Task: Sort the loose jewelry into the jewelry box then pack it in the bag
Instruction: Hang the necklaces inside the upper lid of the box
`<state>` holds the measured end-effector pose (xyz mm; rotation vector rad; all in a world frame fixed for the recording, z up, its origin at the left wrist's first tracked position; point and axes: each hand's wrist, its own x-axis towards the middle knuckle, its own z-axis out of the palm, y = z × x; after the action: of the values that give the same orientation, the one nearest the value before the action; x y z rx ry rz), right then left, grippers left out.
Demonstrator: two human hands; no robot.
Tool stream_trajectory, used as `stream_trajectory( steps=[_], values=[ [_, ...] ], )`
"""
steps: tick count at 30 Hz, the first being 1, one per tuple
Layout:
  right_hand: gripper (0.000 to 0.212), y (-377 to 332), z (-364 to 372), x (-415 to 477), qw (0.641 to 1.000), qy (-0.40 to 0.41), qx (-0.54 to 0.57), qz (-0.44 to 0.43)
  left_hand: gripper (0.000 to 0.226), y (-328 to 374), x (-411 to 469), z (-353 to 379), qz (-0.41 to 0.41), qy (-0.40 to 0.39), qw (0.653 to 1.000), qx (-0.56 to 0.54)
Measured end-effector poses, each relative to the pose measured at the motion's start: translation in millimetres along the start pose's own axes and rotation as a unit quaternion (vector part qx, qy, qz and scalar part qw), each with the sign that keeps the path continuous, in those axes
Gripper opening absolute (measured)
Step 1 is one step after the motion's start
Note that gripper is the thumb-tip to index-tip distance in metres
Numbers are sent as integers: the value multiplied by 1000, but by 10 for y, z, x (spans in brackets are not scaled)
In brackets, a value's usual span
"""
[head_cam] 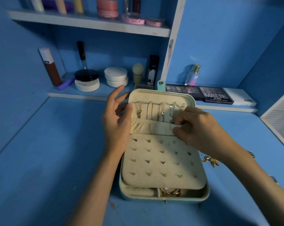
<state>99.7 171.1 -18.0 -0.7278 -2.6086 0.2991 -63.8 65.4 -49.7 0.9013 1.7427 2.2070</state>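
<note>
Box: jewelry box (164, 200) sits open at the middle of the bench (48, 160), hinge toward the rear edge, front wall toward me.
Lid: lid (160, 95) stands upright, lining facing me.
L hand: my L hand (117, 121) is at the lid's left edge, thumb pressed on the lining. The other fingers are straight & spread, gripping nothing.
R hand: my R hand (200, 128) is at the lid's right side. Thumb & forefinger pinch the top hem of the pocket (151, 128); remaining fingers curled.
Chains: several chains (160, 111) hang from hooks in the lid, lower ends tucked behind the pocket.
Panel: earring panel (160, 168) lies over the base w/ rows of small studs.
Front compartment: gold bracelet (169, 191) shows under the panel's front edge; exact type unclear.
Loose pieces: gold jewelry (210, 160) lies on the bench just right of the box, beside my R forearm.
Rear ledge: eyeshadow palettes (215, 95) & perfume bottle (192, 75) stand behind the box, to the right.
</note>
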Motion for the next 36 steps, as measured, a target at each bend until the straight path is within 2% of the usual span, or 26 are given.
stream_trajectory(
  steps=[2, 7, 12, 17, 22, 29, 36],
  values=[
    [11, 14, 12, -34, 1000, 12, 23, 8, 43, 3, -1, 1, 2, 0, 1000, -1],
    [41, 17, 45, -76, 998, 16, 46, 35, 45, -1, 3, 5, 8, -1, 1000, -1],
    [20, 36, 52, -86, 999, 22, 41, -6, 46, -10, 8, 5, 0, 4, 1000, 0],
    [34, 27, 64, -78, 998, 30, 46, 20, 46, -10, 4, 6, -3, 5, 1000, 3],
    [16, 34, 79, -72, 1000, 11, 11, -1, 46, -11, 6, 3, -6, 1, 1000, 2],
    [20, 13, 75, -80, 999, 18, 33, 21, 47, -23, 7, 10, 3, 3, 1000, 5],
    [27, -11, 110, -77, 1000, 5, -13, 10, 47, -27, 9, 12, 5, 2, 1000, 8]
  ],
)
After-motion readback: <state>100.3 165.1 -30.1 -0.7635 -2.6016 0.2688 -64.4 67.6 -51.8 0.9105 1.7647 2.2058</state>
